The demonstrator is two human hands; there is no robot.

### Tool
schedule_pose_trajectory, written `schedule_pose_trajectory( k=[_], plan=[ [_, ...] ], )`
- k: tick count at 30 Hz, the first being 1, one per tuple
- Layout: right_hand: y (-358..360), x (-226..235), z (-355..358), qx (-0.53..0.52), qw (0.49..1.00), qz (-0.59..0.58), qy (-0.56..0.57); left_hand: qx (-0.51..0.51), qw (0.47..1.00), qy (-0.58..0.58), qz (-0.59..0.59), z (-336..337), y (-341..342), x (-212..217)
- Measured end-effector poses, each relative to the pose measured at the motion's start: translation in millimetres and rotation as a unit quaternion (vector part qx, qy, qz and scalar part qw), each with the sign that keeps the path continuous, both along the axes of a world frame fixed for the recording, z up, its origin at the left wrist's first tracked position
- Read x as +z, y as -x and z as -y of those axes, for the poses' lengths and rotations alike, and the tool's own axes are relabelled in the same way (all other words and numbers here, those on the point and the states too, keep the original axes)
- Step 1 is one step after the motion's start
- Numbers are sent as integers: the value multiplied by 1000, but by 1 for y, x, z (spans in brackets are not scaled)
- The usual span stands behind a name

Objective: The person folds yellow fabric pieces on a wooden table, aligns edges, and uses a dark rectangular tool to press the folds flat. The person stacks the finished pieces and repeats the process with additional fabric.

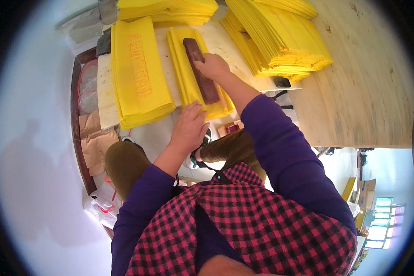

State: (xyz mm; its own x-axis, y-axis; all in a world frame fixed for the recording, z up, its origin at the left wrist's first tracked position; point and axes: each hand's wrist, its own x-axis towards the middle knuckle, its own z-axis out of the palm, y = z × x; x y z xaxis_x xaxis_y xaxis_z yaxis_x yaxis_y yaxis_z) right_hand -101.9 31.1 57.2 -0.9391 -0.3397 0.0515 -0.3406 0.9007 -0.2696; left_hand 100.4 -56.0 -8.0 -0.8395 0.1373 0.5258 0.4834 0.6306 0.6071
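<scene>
My right hand (pixel 212 67) is closed on a long dark red-brown wooden block (pixel 206 90), gripping it near its middle. Under the block is a narrow stack of folded yellow sheets (pixel 175 46), lying lengthwise on a pale wooden board. At the near end of this stack my left hand (pixel 188 125) rests with its fingers stretched out on the yellow edge, holding nothing. Just left lies another yellow stack (pixel 124 73), its top sheet bearing a red printed mark (pixel 140 64). The underside of the block is hidden against the sheets.
Fanned yellow stacks (pixel 280 41) lie at the far right, with another yellow stack (pixel 170 10) at the back. A small black object (pixel 282 82) sits by the board's near edge. Brown paper (pixel 96 140) lies at the left, and a plywood panel (pixel 363 78) fills the right.
</scene>
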Motion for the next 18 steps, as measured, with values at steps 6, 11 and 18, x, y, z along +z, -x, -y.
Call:
schedule_pose_trajectory(
  k=[6, 11, 18],
  plan=[
    [5, 23, -30, -27, 983, 21, 178, -1, 1000, -8, -5, -1, 0, -3],
    [-25, 52, -67, -22, 924, 55, 378, 3, 999, -40, -8, -1, -1, -4],
    [-95, 61, -115, -61, 834, 154, 527, 47, 996, -56, -58, -1, -6, 5]
  ],
)
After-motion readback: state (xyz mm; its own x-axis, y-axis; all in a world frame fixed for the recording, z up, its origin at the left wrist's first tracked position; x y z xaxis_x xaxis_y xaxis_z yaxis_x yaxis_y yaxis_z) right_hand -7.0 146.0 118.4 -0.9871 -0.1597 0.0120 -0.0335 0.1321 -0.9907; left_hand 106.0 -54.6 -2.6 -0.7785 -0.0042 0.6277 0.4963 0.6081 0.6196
